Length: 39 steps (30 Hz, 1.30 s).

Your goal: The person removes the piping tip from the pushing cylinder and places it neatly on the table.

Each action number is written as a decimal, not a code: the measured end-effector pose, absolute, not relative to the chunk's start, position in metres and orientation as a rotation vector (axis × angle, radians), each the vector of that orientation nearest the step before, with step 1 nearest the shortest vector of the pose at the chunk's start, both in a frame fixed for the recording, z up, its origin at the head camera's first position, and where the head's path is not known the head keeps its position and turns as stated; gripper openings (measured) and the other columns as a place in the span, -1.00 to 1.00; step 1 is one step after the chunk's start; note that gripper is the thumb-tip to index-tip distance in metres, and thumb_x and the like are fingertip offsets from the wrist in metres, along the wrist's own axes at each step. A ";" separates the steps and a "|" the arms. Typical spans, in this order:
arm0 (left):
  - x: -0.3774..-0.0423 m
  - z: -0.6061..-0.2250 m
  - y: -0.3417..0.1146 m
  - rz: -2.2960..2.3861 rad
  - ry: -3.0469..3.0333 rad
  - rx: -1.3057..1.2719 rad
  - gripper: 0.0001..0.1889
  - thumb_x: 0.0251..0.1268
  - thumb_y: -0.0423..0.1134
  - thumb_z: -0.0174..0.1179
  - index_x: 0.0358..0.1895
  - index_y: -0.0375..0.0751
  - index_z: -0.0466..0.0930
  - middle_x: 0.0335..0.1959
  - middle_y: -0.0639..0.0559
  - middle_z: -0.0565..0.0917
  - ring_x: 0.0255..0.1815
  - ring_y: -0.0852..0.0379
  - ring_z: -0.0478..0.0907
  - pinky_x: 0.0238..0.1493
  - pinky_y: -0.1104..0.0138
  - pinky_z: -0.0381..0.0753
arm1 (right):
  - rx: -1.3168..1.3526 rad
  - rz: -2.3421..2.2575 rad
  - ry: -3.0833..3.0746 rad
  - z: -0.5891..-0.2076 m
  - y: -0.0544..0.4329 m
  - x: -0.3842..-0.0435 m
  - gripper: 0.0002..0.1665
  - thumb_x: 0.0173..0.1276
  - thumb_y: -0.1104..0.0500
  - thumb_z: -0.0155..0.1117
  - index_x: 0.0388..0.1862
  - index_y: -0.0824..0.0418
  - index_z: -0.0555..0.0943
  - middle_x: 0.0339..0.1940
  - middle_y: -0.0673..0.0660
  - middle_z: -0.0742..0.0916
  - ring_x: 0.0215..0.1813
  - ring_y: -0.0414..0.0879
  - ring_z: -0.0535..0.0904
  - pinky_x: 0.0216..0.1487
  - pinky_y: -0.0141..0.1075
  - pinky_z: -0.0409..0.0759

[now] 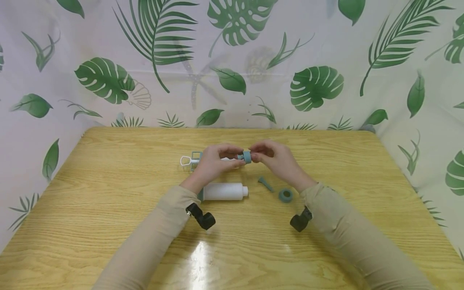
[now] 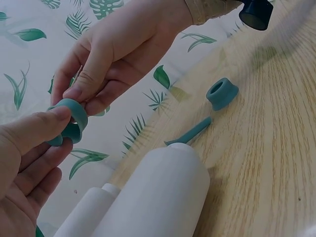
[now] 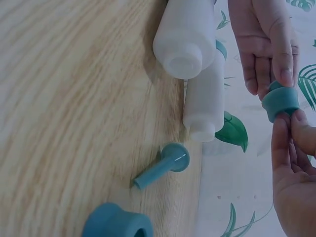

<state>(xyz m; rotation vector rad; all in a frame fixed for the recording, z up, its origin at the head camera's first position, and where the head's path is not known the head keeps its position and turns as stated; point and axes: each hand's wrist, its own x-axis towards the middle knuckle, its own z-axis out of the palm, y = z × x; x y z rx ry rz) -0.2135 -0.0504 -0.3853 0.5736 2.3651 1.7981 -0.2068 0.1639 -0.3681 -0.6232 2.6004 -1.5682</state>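
Note:
Between both hands, above the table, is a small teal ring-shaped cap (image 1: 247, 157) with a hollow middle, seen closer in the left wrist view as a teal cap (image 2: 74, 111). My left hand (image 1: 217, 159) pinches one side of it between thumb and fingers. From the other side my right hand (image 1: 276, 158) pinches its rim with thumb and fingertips. Below the hands a white cylinder (image 1: 224, 191) with a narrow neck lies on its side. A teal funnel-shaped nozzle (image 3: 165, 164) and a second, loose teal ring cap (image 1: 285, 195) lie near the right wrist.
Partly hidden behind my left hand lies a second white cylinder (image 3: 205, 98) with a white loop handle (image 1: 185, 160) and teal frame (image 1: 195, 155) at its left end. A leaf-print cloth (image 1: 253, 92) hangs along the back edge of the wooden table (image 1: 127, 185).

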 end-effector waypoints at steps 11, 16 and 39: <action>-0.216 -0.384 -0.049 1.820 2.386 0.550 -0.68 0.04 -0.21 0.44 -0.08 -0.14 0.72 -0.23 0.11 0.73 -0.11 0.21 0.63 -0.07 0.31 0.59 | -0.620 -1.652 2.466 -0.367 0.165 -0.207 -0.54 0.17 0.32 0.41 0.08 0.32 0.60 -0.06 0.20 0.66 -0.10 -0.02 0.66 -0.08 -0.28 0.63; -0.216 -0.384 -0.050 1.827 2.395 0.566 -0.69 0.05 -0.21 0.44 -0.09 -0.15 0.72 -0.23 0.09 0.73 -0.10 0.16 0.64 -0.07 0.31 0.59 | -0.610 -1.639 2.477 -0.368 0.164 -0.208 -0.54 0.15 0.33 0.42 0.06 0.32 0.59 -0.10 0.20 0.68 -0.15 -0.04 0.67 -0.11 -0.29 0.64; -0.219 -0.373 -0.049 1.707 2.533 0.592 -0.72 0.07 -0.21 0.42 -0.12 -0.17 0.73 -0.22 -0.07 0.73 -0.17 0.19 0.63 -0.03 0.27 0.56 | -0.620 -1.481 2.602 -0.365 0.183 -0.209 -0.54 0.19 0.25 0.42 0.08 0.31 0.57 -0.14 0.16 0.69 -0.11 -0.03 0.62 -0.10 -0.31 0.61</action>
